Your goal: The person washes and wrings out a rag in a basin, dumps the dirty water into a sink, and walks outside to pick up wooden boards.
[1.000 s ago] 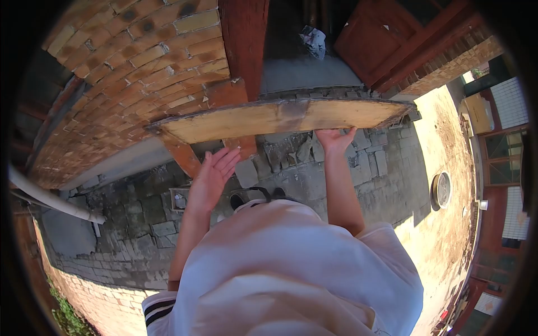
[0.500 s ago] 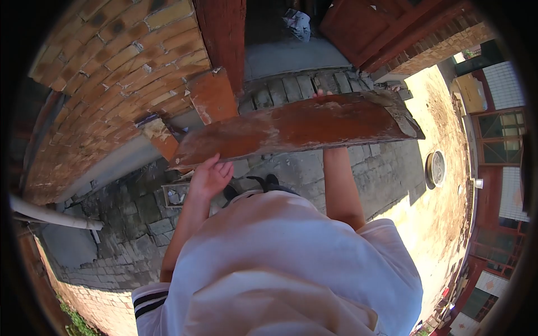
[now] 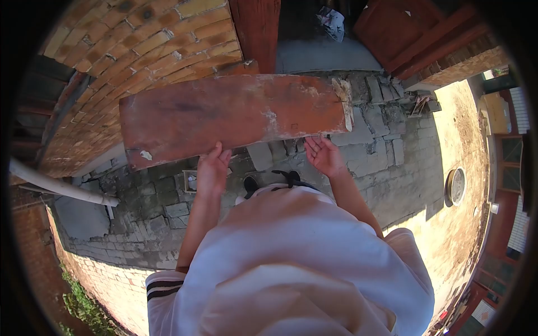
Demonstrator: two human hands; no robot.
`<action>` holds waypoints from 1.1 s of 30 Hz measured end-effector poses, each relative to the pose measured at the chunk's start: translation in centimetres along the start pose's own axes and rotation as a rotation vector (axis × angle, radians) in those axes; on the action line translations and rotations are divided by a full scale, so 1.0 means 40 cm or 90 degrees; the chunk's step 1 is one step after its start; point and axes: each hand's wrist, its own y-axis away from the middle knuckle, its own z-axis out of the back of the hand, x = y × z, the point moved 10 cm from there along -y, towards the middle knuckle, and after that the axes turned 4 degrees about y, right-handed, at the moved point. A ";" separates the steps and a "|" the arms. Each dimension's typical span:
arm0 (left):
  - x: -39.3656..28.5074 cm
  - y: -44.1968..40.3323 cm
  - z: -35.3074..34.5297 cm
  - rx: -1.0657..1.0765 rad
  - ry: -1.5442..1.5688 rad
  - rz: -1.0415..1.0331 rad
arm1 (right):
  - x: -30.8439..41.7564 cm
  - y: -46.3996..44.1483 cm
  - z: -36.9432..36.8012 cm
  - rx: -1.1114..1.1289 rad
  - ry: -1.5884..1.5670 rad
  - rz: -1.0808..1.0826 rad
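Note:
A long reddish-brown wooden board (image 3: 224, 112), worn and chipped at its right end, is stretched out in front of me with its painted broad face in view. At its near edge, left of the middle, my left hand (image 3: 213, 171) grips it with the fingertips up against the wood. My right hand (image 3: 326, 158) holds the same edge closer to the splintered right end, palm up and fingers bent at the edge. What lies behind or beneath the board is hidden.
A brick wall (image 3: 140, 50) rises at the left, beside a red post (image 3: 255, 33). Grey paving (image 3: 381, 179) lies underfoot. A small box (image 3: 189, 182) is on the ground, a pale pipe (image 3: 67, 190) at the left, a round metal-rimmed object (image 3: 457, 186) at the right.
The board has turned from its pale face to its red face and shifted left. My right hand has moved from beneath the board to its near edge. My left hand has come onto the board.

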 end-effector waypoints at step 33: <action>-0.083 0.095 -0.033 0.065 0.153 -0.113 | 0.072 0.023 -0.192 0.120 -0.002 0.122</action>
